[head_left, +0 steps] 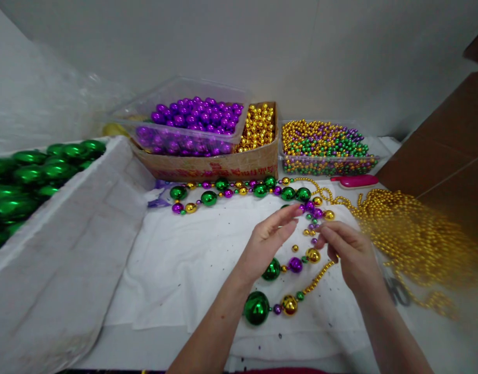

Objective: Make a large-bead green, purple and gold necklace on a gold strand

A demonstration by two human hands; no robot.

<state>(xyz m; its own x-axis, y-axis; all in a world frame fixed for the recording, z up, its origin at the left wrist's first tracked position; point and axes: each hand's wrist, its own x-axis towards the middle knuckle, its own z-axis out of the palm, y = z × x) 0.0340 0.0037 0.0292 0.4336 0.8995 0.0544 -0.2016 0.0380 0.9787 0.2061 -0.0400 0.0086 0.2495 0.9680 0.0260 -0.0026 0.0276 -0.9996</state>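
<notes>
While a wrinkled white cloth (176,270) covers much of the tabletop, a thick-walled foam box (79,259), scuffed and grainy, stands at the left, heaped with glossy green balls (28,174). Flat brown cardboard (445,140) leans up at the far right, and beside it spreads a tangled heap of gold bead strands (410,228), partly blurred. At the back, a printed carton (208,169) holds shiny gold beads (258,127); a clear plastic tub (176,129) of round purple beads (200,117) sits tilted on it. Right of that, a shallower clear tub (324,158) contains tiny mixed beads (328,140).

Double rows of metallic balls (209,198) lie across the cloth before the carton. Nearer, around and between the hands, lies the bead string (295,265), its smooth spheres stepping down in size; whether it joins the rows is hidden.

The left hand (266,236) has its fingers straight, a narrow gap above the thumb. The right hand (346,246) bends thumb and forefinger close together beside small beads; I cannot tell whether they grip one.

Smaller are a smooth pink-handled tool (358,181), dark scissor loops (398,292) and one loose gold bead (295,248).
</notes>
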